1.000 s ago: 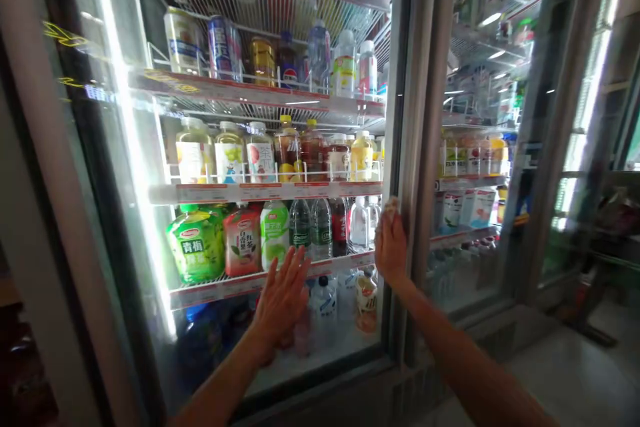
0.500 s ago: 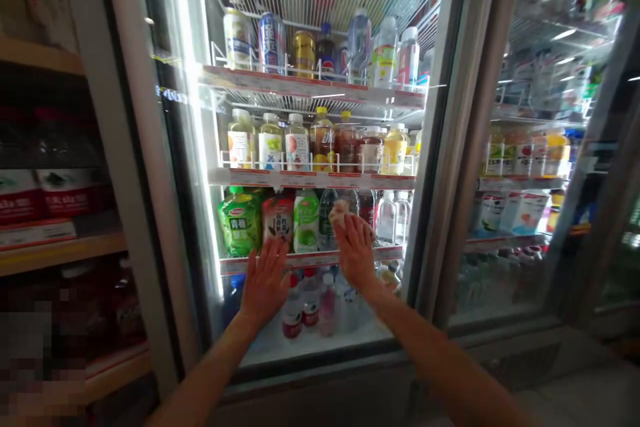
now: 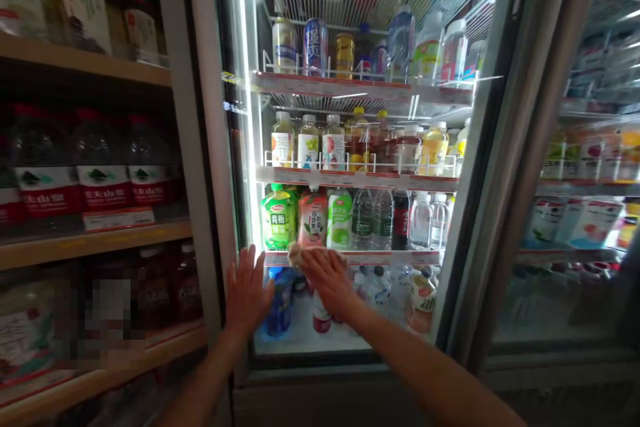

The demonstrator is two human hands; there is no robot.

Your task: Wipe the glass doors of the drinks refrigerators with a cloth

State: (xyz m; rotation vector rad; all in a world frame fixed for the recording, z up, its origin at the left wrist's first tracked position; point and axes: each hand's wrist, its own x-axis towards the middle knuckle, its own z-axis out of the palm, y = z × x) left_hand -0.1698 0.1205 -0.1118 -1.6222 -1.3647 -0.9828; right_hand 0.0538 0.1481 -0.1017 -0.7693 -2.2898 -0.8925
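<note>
My right hand (image 3: 329, 283) presses a pale, crumpled cloth (image 3: 297, 255) to the glass door (image 3: 350, 340) of a lit drinks fridge, in front of the lower shelf edge. Only the cloth's edges show around the fingers. To the left, my left hand (image 3: 246, 293) is raised with its fingers spread, at the door's left side; whether it touches the glass or the frame I cannot tell. Behind the glass, just above my right hand, stand a green drink bottle (image 3: 279, 220), a reddish one (image 3: 313, 219) and a light green one (image 3: 340, 220).
A metal door frame (image 3: 463, 213) edges the glass on the right, with another glass-fronted section of drinks beyond. Wooden shelves (image 3: 95, 240) on the left carry red-labelled bottles (image 3: 103, 173). Cans and bottles fill the fridge's upper shelves.
The view has swung left, showing more of the wooden shelves. My right hand has slid the cloth left and down across the glass, and my left hand has shifted left toward the door's edge.
</note>
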